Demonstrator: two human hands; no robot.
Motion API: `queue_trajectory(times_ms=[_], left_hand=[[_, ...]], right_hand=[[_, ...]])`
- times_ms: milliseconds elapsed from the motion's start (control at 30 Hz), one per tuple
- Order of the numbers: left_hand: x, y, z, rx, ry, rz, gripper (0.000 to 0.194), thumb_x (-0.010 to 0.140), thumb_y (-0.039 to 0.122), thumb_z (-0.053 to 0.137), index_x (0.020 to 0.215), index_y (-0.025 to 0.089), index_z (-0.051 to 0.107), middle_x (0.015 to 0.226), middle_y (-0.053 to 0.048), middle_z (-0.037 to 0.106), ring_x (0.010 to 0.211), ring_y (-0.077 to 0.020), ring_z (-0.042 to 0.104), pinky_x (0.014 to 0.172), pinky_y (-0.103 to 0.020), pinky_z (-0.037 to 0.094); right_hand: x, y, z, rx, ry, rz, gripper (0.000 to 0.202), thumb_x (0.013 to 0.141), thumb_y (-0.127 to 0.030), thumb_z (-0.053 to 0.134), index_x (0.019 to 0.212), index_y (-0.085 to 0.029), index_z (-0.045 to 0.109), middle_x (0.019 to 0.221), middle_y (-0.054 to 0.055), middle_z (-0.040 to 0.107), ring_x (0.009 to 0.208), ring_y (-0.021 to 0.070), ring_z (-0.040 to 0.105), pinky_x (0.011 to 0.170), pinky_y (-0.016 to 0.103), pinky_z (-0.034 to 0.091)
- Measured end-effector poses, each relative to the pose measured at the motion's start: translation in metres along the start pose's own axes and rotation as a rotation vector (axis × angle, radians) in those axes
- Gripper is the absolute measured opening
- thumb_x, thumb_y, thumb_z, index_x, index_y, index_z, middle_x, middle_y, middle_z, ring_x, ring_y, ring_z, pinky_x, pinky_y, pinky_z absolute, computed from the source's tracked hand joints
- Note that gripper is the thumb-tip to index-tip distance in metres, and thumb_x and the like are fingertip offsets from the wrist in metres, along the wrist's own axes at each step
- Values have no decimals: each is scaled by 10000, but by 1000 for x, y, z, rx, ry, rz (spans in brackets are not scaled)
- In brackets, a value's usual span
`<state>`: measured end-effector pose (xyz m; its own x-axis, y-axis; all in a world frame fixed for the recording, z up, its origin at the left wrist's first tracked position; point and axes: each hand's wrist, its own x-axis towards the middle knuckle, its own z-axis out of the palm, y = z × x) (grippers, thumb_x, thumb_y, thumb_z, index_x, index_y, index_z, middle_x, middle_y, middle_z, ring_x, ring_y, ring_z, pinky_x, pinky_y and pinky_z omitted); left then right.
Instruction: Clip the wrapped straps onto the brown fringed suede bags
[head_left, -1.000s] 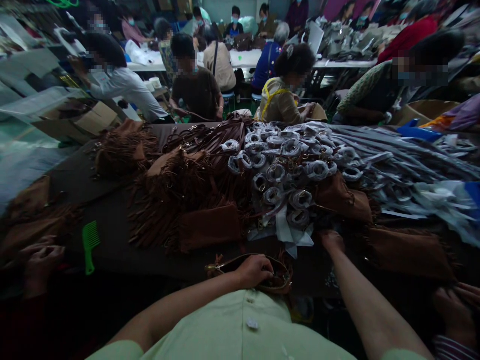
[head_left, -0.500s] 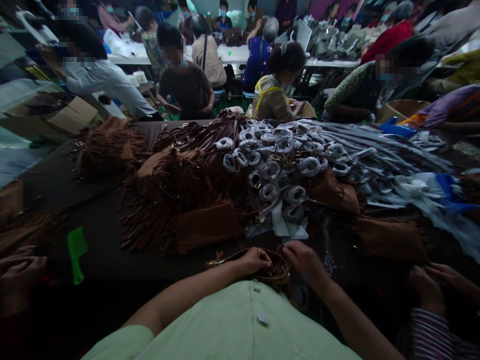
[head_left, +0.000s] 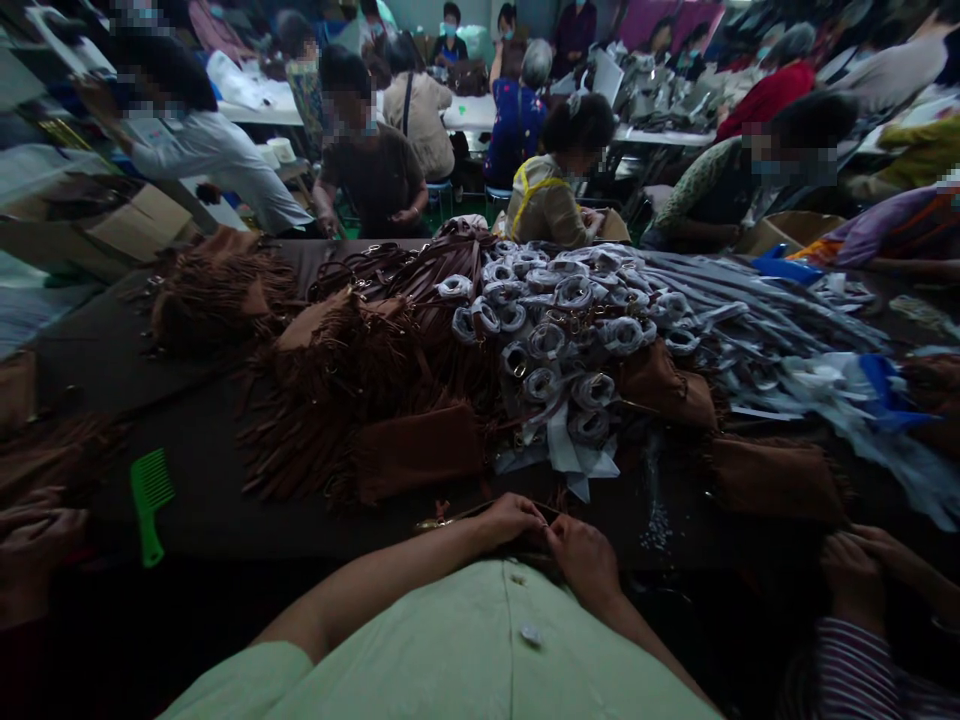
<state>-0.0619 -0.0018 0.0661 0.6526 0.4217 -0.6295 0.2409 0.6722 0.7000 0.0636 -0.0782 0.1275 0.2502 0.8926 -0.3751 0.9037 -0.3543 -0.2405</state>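
A brown bag (head_left: 466, 511) with a gold-coloured zip end lies at the table's near edge, against the light green shirt. My left hand (head_left: 514, 521) is closed at the bag's opening, its fingertips pinched together. Close against it, my right hand (head_left: 582, 556) is closed too, thumb and fingers meeting my left fingertips. What they hold between them is too small and dark to name. Both hands cover much of the bag. Just beyond lies a flat brown fringed bag (head_left: 420, 452).
Wrapped strap coils (head_left: 546, 340) are heaped mid-table, with fringed brown bags (head_left: 337, 340) to their left. A green comb (head_left: 152, 505) lies at left. Other people's hands work at the far left (head_left: 37, 540) and right (head_left: 855, 575). More people sit beyond the table.
My right hand has moved left and in toward my left hand, and their fingertips now meet over the bag. The bag's opening, visible before, is now mostly covered.
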Motion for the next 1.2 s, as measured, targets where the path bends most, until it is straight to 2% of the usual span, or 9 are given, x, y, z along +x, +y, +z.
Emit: queue_trajectory(times_ms=[200, 300, 400, 467, 567, 667, 733, 867, 1200], left_hand=[[-3, -2, -11, -87, -109, -132, 366, 439, 320, 788, 710, 109, 664, 592, -9, 607, 531, -102, 524, 582, -250, 405], [1, -7, -10, -40, -72, -113, 299, 525, 320, 742, 711, 111, 639, 612, -11, 608, 554, -111, 537, 599, -257, 418], [2, -8, -6, 103, 31, -3, 201, 677, 289, 613, 776, 115, 604, 667, -12, 619, 608, -115, 556, 622, -249, 425], [2, -6, -4, 291, 93, 95, 154, 723, 248, 553, 806, 122, 585, 711, -8, 624, 658, -112, 556, 634, -231, 419], [-1, -2, -2, 524, 103, 192, 135, 779, 232, 479, 844, 138, 550, 723, -2, 625, 677, -109, 554, 622, -212, 409], [-5, 0, 0, 495, 72, 182, 196, 861, 253, 349, 965, 146, 476, 652, 8, 608, 582, -111, 556, 565, -212, 405], [-10, 2, 0, 471, 87, 202, 206, 881, 252, 306, 998, 150, 441, 653, 4, 606, 557, -112, 557, 547, -211, 403], [-17, 7, -1, 561, 186, 308, 155, 870, 256, 345, 921, 161, 456, 722, -16, 611, 616, -111, 569, 564, -205, 398], [-8, 6, -11, 500, 52, 250, 226, 877, 302, 343, 982, 158, 482, 725, -9, 621, 637, -120, 588, 583, -217, 419]], right_hand=[[-3, 4, 2, 238, 6, -53, 215, 803, -400, 527, 736, -226, 635, 700, 17, 672, 662, 159, 604, 621, 255, 388], [-3, 8, 0, 436, -57, -73, 278, 824, -405, 448, 787, -220, 652, 711, 17, 671, 643, 157, 596, 626, 265, 422], [-6, 12, -3, 607, -132, -155, 323, 817, -343, 414, 1016, -211, 632, 849, 25, 678, 701, 156, 599, 659, 271, 455], [-8, 12, -5, 602, -133, -208, 340, 776, -329, 484, 1066, -214, 618, 933, 36, 662, 784, 167, 597, 715, 280, 460], [-8, 8, -4, 527, -21, -179, 274, 808, -394, 472, 844, -206, 668, 880, 51, 640, 792, 174, 585, 741, 288, 445], [-1, 4, 0, 582, 106, -45, 421, 868, -462, 342, 829, -188, 659, 793, 58, 643, 711, 169, 588, 661, 273, 449], [5, 3, 4, 606, 80, -12, 419, 856, -480, 364, 925, -187, 656, 756, 48, 662, 664, 169, 598, 609, 261, 447], [13, 1, 9, 532, 2, -57, 351, 811, -476, 462, 879, -218, 691, 796, 41, 702, 700, 186, 632, 634, 266, 448], [13, -2, 19, 459, 124, -97, 392, 859, -482, 399, 913, -226, 690, 906, 63, 712, 788, 206, 656, 735, 295, 480]])
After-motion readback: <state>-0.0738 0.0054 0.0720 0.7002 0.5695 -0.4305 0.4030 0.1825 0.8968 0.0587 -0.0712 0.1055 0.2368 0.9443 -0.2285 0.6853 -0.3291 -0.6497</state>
